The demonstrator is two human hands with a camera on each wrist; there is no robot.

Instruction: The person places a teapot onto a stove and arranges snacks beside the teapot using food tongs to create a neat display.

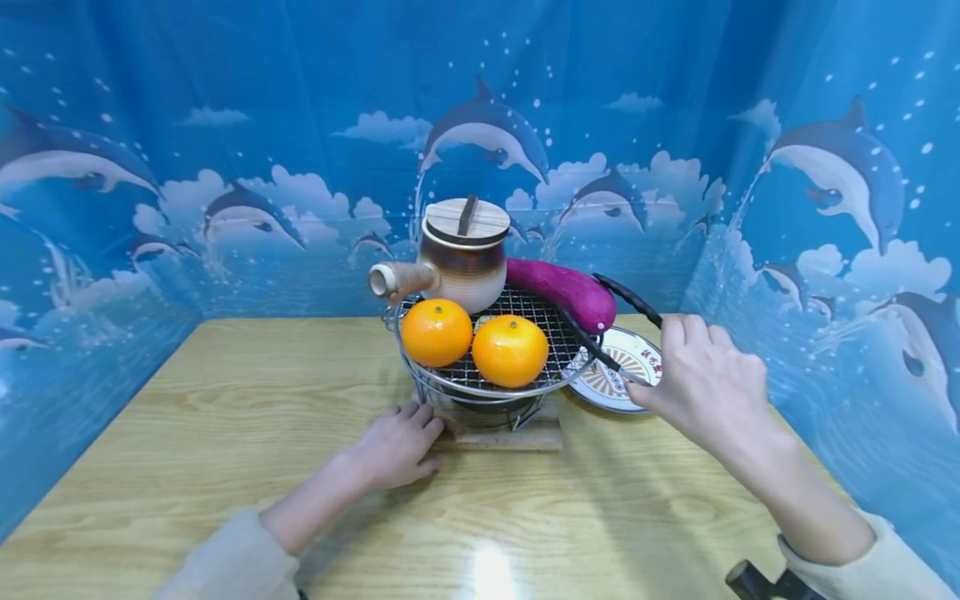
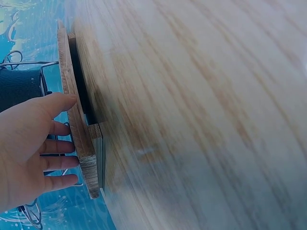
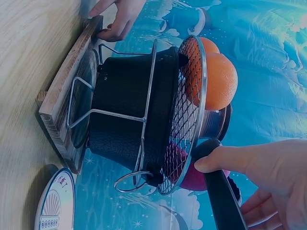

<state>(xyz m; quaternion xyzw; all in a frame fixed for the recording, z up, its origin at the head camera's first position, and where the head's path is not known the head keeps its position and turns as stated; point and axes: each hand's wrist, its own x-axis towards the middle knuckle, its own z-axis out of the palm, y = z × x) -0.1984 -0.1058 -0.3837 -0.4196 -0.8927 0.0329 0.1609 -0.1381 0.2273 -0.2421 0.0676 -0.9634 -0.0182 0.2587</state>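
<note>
In my right hand point(image 1: 708, 379) I hold black-armed tongs point(image 1: 633, 298). Their two arms lie on either side of the near end of a purple eggplant point(image 1: 562, 292), on the right part of a round wire grill rack point(image 3: 189, 120); whether they pinch it I cannot tell. My left hand point(image 1: 397, 442) is at the left corner of the wooden board point(image 1: 517, 437) under the stove. Seen from the left wrist, that hand's fingers point(image 2: 60, 163) are extended beside the board's edge, and its thumb touches it.
On the rack stand a brown-and-cream clay pot point(image 1: 465, 279) with wooden lid and side handle, and two oranges point(image 1: 437, 333). Beneath is a black stove point(image 3: 120, 86) with a wire frame. Behind the tongs lies a white patterned plate point(image 1: 637, 362). Dolphin-print curtains point(image 1: 300, 125) surround the table.
</note>
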